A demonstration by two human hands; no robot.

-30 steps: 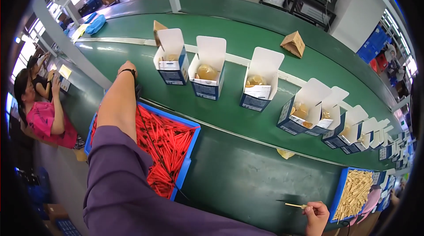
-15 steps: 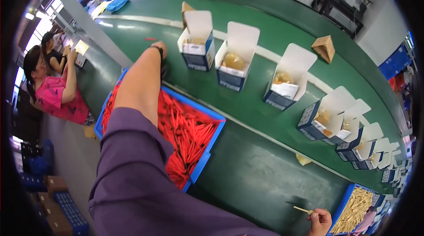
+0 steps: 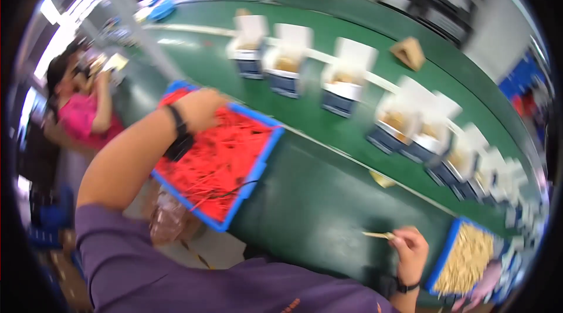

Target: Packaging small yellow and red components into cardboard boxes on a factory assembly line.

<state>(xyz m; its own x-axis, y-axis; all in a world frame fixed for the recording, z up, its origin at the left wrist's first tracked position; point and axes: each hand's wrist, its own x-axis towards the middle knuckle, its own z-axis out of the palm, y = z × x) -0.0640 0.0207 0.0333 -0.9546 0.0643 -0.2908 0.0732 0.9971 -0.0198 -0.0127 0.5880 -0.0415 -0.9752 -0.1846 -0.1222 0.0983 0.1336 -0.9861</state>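
My left hand (image 3: pixel 202 108), with a dark band on its wrist, reaches over the far side of a blue bin (image 3: pixel 270 149). Thin red strips (image 3: pixel 217 157), some with black parts, fill that bin. Blur and the hand's own back hide its fingers, so whether they grip anything does not show. My right hand (image 3: pixel 410 251) is closed in a pinch on a thin pale stick (image 3: pixel 375 235), held level above the green table (image 3: pixel 311 213). Beside it on the right is a second blue bin (image 3: pixel 446 254) full of small tan pieces (image 3: pixel 469 254).
Several open dark-blue and white boxes (image 3: pixel 284 84), with amber round things inside, line the green conveyor (image 3: pixel 311 116). A brown folded carton piece (image 3: pixel 409 54) lies beyond them. A yellowish scrap (image 3: pixel 381 179) is at the conveyor's near edge. A person in pink (image 3: pixel 85 114) works at the left.
My left hand has drawn back from beside the conveyor boxes to over the red strips. The right hand still pinches the pale stick. The view has shifted, and the boxes appear farther left.
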